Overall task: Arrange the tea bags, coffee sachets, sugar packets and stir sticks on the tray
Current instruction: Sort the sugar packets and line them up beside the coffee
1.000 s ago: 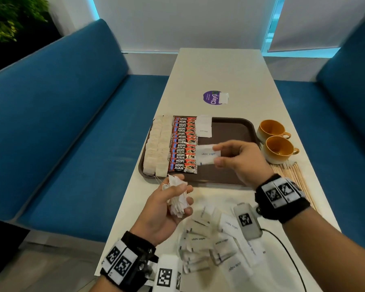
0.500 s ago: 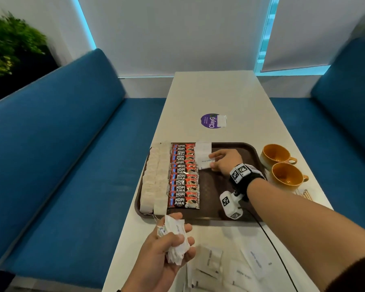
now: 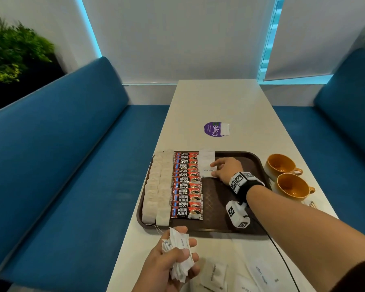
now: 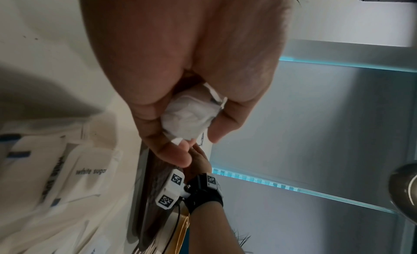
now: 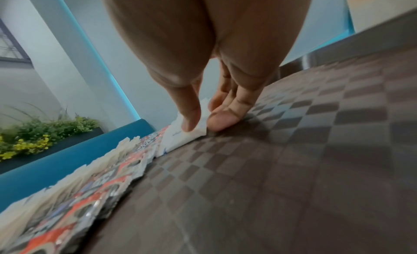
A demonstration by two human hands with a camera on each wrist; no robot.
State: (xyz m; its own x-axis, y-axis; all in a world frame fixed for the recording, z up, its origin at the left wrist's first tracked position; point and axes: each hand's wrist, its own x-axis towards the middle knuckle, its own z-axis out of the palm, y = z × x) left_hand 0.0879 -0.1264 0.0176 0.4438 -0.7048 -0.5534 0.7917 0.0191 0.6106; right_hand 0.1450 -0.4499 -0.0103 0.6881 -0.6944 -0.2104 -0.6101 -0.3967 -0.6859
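Note:
On the brown tray, two columns of tea bags lie at the left, with a column of red coffee sachets beside them. White sugar packets start a third column at the far end. My right hand pinches a sugar packet lying flat just below those. In the right wrist view the right hand has its thumb on top of this packet. My left hand grips a crumpled bunch of sugar packets in front of the tray; the left wrist view shows the bunch inside the left hand.
Loose sugar packets lie on the white table near me. Two orange cups stand right of the tray, with stir sticks just behind my right forearm. A purple sticker is beyond the tray. Blue benches flank the table.
My right hand carried a sugar packet from above the tray's near part to its far end and set it down beside the coffee sachets. The left hand kept its bunch.

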